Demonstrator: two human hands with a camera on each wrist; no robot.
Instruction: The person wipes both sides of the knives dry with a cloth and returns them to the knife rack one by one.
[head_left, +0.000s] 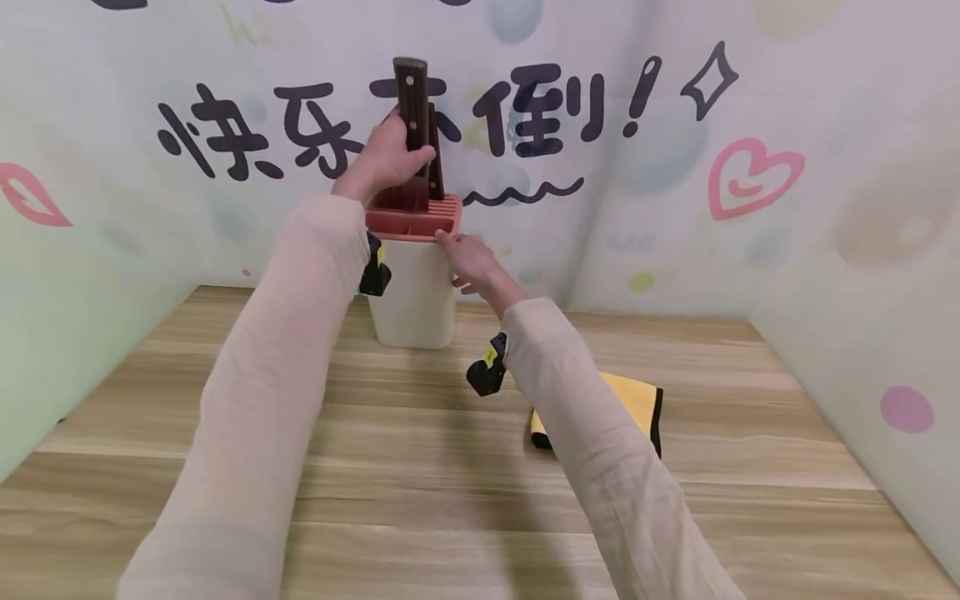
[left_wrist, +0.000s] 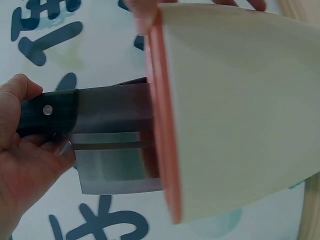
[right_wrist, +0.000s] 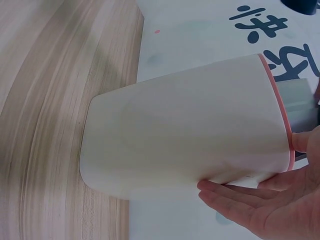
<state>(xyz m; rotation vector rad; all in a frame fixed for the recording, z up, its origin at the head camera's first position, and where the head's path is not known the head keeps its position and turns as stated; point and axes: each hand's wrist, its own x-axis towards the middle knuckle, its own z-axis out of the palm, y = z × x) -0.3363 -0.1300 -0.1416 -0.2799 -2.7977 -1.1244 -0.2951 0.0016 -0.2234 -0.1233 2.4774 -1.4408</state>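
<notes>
My left hand [head_left: 384, 158] grips the dark riveted handle of a broad-bladed kitchen knife [head_left: 412, 100]. Its blade points down, and the lower end is hidden inside a white knife holder [head_left: 412, 292] with a red slotted top. A second dark-handled knife [head_left: 435, 162] stands in the slots just behind. At the holder's right side, my right hand [head_left: 474, 265] steadies it, thumb on the red rim and fingers along the wall. In the left wrist view, wide shiny metal [left_wrist: 112, 165] shows between the left hand and the red rim.
A folded yellow cloth [head_left: 633, 400] with black edging lies on the wooden table [head_left: 390, 500], partly under the right forearm in the head view. Close behind the holder rises a printed wall [head_left: 645, 225], with side walls left and right.
</notes>
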